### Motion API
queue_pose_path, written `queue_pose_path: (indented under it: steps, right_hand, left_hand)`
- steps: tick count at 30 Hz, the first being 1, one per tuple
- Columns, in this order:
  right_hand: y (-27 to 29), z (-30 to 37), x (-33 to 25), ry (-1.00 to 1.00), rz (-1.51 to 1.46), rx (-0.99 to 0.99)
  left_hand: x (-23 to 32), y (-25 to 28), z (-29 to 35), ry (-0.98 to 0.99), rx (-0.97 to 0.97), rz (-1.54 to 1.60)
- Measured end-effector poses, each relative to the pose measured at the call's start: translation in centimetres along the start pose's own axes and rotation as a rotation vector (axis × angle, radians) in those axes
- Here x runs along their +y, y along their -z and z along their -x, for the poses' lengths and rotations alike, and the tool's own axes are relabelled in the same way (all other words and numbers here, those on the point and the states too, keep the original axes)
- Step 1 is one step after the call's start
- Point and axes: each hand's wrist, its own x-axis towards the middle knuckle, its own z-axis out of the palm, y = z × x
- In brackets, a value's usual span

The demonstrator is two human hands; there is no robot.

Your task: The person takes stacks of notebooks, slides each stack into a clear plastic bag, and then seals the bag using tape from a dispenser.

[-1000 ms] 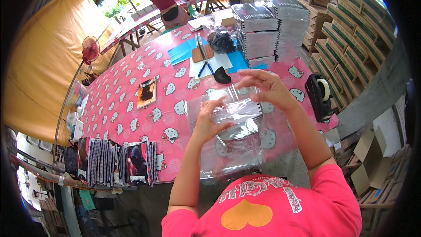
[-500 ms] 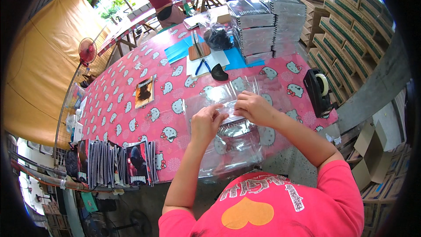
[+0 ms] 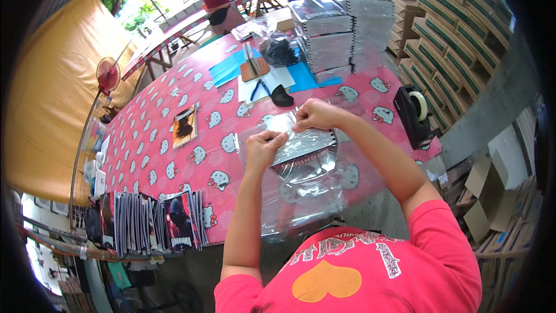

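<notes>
Before me lies a stack of spiral-bound notebooks (image 3: 305,148) with a whitish upper face, covered in clear plastic wrap (image 3: 301,197). My left hand (image 3: 264,147) is closed, pinching the plastic at the stack's left side. At the far edge, my right hand (image 3: 317,116) pinches the plastic too, its fingers pressed together. The lower part of the wrap spreads loose and wrinkled toward the table's near edge. Glare on the plastic hides how many notebooks are inside and exactly where the wrap's edges run.
Wrapped notebook stacks (image 3: 324,40) stand at the far right, near blue-handled pliers (image 3: 260,89) and a black curved piece (image 3: 282,96). A tape dispenser (image 3: 414,117) sits at right. Upright notebooks (image 3: 145,220) line the near left; one book (image 3: 185,126) lies flat. A co-worker (image 3: 218,0) stands beyond.
Both hands have moved away from me, pulling the plastic up across the stack, and more of the whitish face shows. My right hand has gone farther and slightly left.
</notes>
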Motion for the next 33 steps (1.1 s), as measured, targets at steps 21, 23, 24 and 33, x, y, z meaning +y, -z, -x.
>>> queue_pose_path:
  steps: [21,23,24,33]
  right_hand:
    - [8.5,28.3,21.9,-0.417,0.289,1.052]
    - [7.1,30.4,20.0,-0.395,0.168,1.091]
    - [6.1,32.6,20.7,-0.576,0.007,1.063]
    - [1.1,13.4,7.1,-0.114,-1.027,0.198]
  left_hand:
    - [-0.2,0.0,0.8,0.1,0.025,0.281]
    - [-0.2,-0.1,0.9,0.117,0.038,0.269]
    - [-0.2,-0.3,0.7,0.114,0.035,0.243]
    - [0.6,0.0,1.1,0.179,-0.004,0.266]
